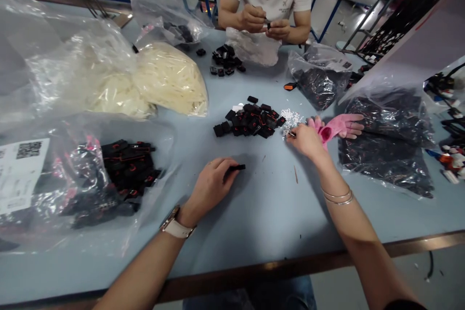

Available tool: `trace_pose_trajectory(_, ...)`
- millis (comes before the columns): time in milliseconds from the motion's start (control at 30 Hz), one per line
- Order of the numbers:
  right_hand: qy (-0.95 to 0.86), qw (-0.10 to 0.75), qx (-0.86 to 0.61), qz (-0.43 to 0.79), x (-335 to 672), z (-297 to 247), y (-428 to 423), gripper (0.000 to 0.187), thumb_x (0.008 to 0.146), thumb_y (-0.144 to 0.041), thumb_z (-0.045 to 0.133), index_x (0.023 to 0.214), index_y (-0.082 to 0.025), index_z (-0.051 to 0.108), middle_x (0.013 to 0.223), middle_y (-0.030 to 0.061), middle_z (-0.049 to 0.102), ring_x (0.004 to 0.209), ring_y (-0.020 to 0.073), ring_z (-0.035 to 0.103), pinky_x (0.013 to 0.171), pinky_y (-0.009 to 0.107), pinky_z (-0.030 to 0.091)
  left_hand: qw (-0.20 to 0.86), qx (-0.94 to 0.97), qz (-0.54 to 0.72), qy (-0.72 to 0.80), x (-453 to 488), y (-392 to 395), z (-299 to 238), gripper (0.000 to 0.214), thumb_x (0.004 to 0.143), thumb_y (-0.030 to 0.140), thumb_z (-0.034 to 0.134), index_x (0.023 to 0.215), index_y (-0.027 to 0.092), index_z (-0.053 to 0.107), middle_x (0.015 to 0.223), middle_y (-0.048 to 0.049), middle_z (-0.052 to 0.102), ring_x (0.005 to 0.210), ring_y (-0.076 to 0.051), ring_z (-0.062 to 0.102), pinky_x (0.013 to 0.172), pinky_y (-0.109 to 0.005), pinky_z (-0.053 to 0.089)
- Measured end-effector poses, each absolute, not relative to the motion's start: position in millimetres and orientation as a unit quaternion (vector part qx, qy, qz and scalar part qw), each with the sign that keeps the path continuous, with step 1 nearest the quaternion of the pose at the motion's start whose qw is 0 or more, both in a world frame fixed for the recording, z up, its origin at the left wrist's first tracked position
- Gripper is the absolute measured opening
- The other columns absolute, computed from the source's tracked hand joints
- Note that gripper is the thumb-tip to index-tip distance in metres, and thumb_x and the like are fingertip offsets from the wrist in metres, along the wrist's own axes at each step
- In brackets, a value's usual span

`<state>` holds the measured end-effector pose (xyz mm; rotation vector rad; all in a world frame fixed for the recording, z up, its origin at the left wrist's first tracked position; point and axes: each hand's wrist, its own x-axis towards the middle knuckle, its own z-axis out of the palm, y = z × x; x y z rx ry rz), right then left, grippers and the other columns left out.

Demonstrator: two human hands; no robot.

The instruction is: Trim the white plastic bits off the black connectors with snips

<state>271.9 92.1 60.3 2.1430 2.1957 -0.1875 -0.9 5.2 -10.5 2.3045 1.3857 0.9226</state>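
Now: left hand, fingers clamped on black part; right hand beside white bits, fingers' state can't tell; bag label QR-coded, print illegible

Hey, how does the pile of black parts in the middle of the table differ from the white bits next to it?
Colour: the black pile shows orange-red marks, while the white bits look plain white.
Size: pieces in the black pile are much larger; the white bits are tiny.
Pose: the black pile is heaped up, whereas the white bits are scattered thinly.
Both lie loose on the blue table.
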Motion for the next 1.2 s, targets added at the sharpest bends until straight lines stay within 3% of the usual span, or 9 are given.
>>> trace_pose_trajectory(133,0.713,0.028,0.697,-0.068,266,56,92,0.027,0.083,-0.034,0.060,0.092,-0.014,0.075,0.095,0.0152,0.067,0.096,0.0262,0.060,0.080,0.035,0.044,0.141,0.801,0.318,0.487,-1,6,-13,0.011,0.091,0.024,0.052,0.097,0.021,0.060,0.092,-0.0061,0.069,0.084,-0.022,0.065,0.075,-0.036,0.054)
trace_pose_trajectory(267,0.719,0.008,0.691,-0.081,266,53,93,0.023,0.084,-0.027,0.056,0.085,-0.014,0.075,0.082,0.0131,0.066,0.096,0.0265,0.058,0.081,0.035,0.043,0.144,0.799,0.315,0.491,-1,5,-13,0.011,0.092,0.025,0.051,0.097,0.021,0.060,0.093,-0.0061,0.069,0.084,-0.022,0.065,0.075,-0.036,0.054)
trace_pose_trajectory(600,0.735,-0.019,0.671,-0.093,273,48,98,0.018,0.084,-0.023,0.061,0.092,-0.018,0.075,0.088,0.0114,0.068,0.090,0.0248,0.058,0.077,0.034,0.042,0.151,0.801,0.307,0.490,-1,6,-10,0.011,0.092,0.024,0.051,0.097,0.020,0.060,0.093,-0.0073,0.069,0.086,-0.023,0.065,0.077,-0.037,0.054)
trace_pose_trajectory(800,0.759,0.011,0.646,-0.083,269,49,97,0.019,0.087,-0.023,0.055,0.082,-0.016,0.072,0.089,0.0122,0.070,0.099,0.0268,0.057,0.082,0.035,0.039,0.147,0.805,0.308,0.486,-1,6,-8,0.011,0.091,0.022,0.051,0.097,0.020,0.060,0.092,-0.0075,0.069,0.086,-0.023,0.065,0.076,-0.038,0.054)
trace_pose_trajectory(1033,0.787,-0.019,0.591,-0.176,265,46,95,0.014,0.084,-0.016,0.058,0.082,-0.016,0.072,0.091,0.0080,0.072,0.083,0.0187,0.061,0.078,0.028,0.040,0.150,0.809,0.299,0.483,-2,6,-7,0.011,0.091,0.022,0.052,0.097,0.020,0.060,0.093,-0.0075,0.069,0.085,-0.022,0.065,0.075,-0.038,0.054)
trace_pose_trajectory(1200,0.821,-0.023,0.528,-0.218,247,39,87,0.013,0.085,-0.019,0.061,0.086,-0.017,0.073,0.092,0.0071,0.071,0.079,0.0177,0.061,0.074,0.027,0.039,0.151,0.809,0.294,0.485,-2,6,-6,0.011,0.092,0.023,0.051,0.098,0.020,0.060,0.094,-0.0078,0.069,0.086,-0.023,0.065,0.076,-0.039,0.054)
